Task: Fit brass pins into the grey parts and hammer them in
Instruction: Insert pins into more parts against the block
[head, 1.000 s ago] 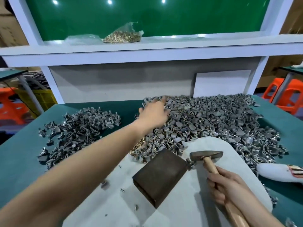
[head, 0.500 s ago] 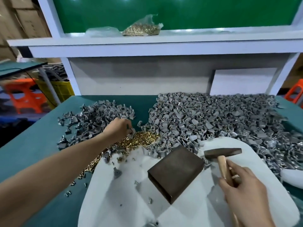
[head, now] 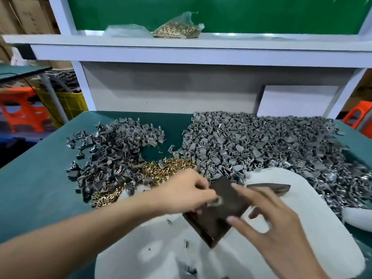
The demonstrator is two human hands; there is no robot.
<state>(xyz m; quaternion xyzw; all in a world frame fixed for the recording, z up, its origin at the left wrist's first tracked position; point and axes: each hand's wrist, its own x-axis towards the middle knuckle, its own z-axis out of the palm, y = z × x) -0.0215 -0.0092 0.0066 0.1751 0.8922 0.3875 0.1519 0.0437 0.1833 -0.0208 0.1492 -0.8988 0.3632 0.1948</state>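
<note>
My left hand (head: 187,193) pinches a small grey part (head: 216,201) over the dark metal block (head: 217,214), which lies on the white pad (head: 302,228). My right hand (head: 267,224) hovers over the block's right side with fingers spread, holding nothing. The hammer (head: 269,187) lies on the pad behind my right hand; only its head shows. Loose brass pins (head: 167,168) are heaped between a small pile of grey parts (head: 112,158) on the left and a big pile of grey parts (head: 261,146) on the right.
A bag of brass pins (head: 177,29) sits on the white shelf (head: 181,47) above the green table (head: 30,188). A white object (head: 358,216) lies at the table's right edge. Orange stools and a yellow crate stand beyond the left edge.
My left hand came back from the piles to the block with a grey part. My right hand let go of the hammer handle and moved over the block.
</note>
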